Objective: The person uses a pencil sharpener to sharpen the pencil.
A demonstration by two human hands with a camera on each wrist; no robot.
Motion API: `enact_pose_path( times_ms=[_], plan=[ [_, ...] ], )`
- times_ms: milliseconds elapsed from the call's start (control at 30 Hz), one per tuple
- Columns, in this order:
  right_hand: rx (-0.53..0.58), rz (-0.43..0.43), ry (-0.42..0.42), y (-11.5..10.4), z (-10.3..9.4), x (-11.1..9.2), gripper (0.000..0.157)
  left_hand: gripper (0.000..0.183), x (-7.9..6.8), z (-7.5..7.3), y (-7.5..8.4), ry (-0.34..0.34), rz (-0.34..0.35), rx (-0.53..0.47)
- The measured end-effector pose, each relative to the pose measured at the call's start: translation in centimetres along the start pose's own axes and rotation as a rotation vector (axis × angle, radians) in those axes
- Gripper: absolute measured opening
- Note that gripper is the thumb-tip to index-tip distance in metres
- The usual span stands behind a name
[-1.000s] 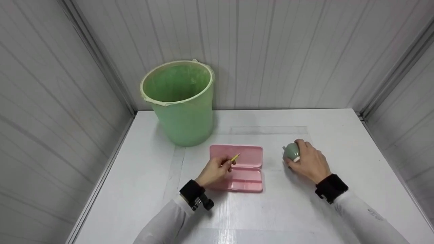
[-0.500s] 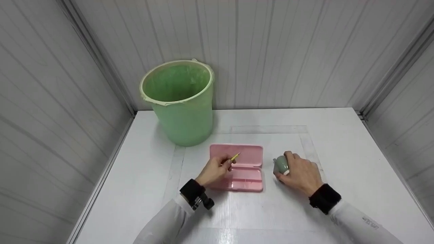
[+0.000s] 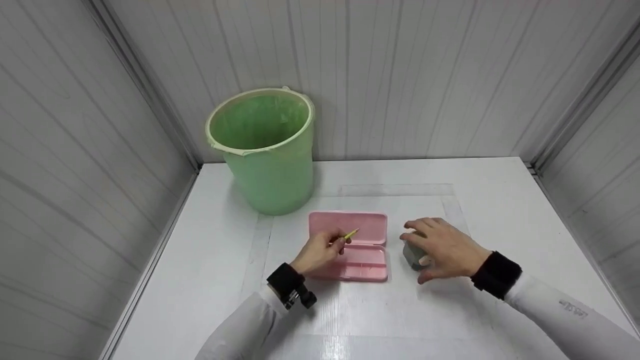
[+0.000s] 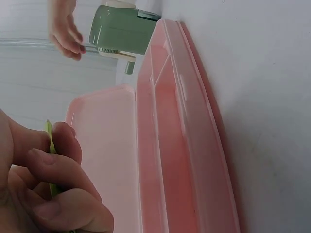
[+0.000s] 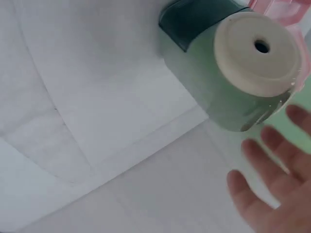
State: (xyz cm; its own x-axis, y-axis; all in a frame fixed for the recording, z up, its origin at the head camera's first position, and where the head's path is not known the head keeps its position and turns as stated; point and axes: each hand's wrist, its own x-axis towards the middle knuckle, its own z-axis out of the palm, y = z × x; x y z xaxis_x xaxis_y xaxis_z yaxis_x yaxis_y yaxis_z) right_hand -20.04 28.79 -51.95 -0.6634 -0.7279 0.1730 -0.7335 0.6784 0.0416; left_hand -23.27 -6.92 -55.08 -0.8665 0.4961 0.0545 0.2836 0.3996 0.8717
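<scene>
My left hand (image 3: 319, 252) pinches a short yellow-green pencil (image 3: 352, 233) between thumb and fingers, its tip pointing up and right. Below that hand lies an opened pink pencil case (image 3: 371, 226), lid folded back and compartments facing me. Right of the case stands a green crank pencil sharpener (image 3: 413, 257) on the table. In the right wrist view the sharpener (image 5: 209, 77) shows a pale round face with a hole. My right hand (image 3: 450, 250) hovers around it with fingers spread; the right wrist view shows a gap between fingertips and sharpener. The left wrist view shows the sharpener's crank handle (image 4: 129, 67).
A tall green bucket (image 3: 270, 182) stands at the back left of the white table (image 3: 500, 200). Pale ribbed panels (image 3: 380, 75) enclose the table at the back and sides. Clear tape strips (image 3: 395, 190) run along the tabletop.
My right hand moved the sharpener left and towards me, beside the pencil case, then let go and spread its fingers. The left hand with the pencil has barely moved.
</scene>
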Motion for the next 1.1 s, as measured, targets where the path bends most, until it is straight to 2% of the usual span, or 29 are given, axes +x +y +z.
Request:
enact_pose_path(
  times_ms=[67,167,300,400,633,800,967,1100],
  plan=[
    [-0.044,-0.102,-0.065,-0.1,-0.2,0.6,0.096,0.023,-0.1,0.1,0.1,-0.002,0.01,0.02],
    [-0.104,-0.202,-0.123,0.0,-0.2,1.1,0.085,0.024,-0.1,0.3,0.4,-0.016,0.018,0.025],
    [-0.086,-0.233,-0.111,0.2,0.3,1.4,0.061,0.023,-0.1,0.4,0.8,-0.016,0.006,0.013],
    [-0.047,-0.201,-0.069,0.3,0.6,1.4,0.049,0.023,0.1,0.6,1.1,-0.02,0.006,0.014],
    [-0.058,-0.117,0.007,0.6,1.4,1.3,0.043,0.023,0.3,0.8,1.7,-0.041,-0.015,0.044],
    [-0.031,-0.046,-0.025,0.5,1.9,1.5,0.062,0.023,0.4,1.1,1.8,-0.042,-0.029,0.079],
    [0.138,0.074,-0.119,0.0,2.6,1.7,0.066,0.022,0.5,1.4,1.8,-0.047,-0.008,0.09],
    [0.314,0.186,-0.136,-0.6,3.0,2.3,0.059,0.02,0.6,1.6,1.9,-0.049,0.008,0.137]
  ],
)
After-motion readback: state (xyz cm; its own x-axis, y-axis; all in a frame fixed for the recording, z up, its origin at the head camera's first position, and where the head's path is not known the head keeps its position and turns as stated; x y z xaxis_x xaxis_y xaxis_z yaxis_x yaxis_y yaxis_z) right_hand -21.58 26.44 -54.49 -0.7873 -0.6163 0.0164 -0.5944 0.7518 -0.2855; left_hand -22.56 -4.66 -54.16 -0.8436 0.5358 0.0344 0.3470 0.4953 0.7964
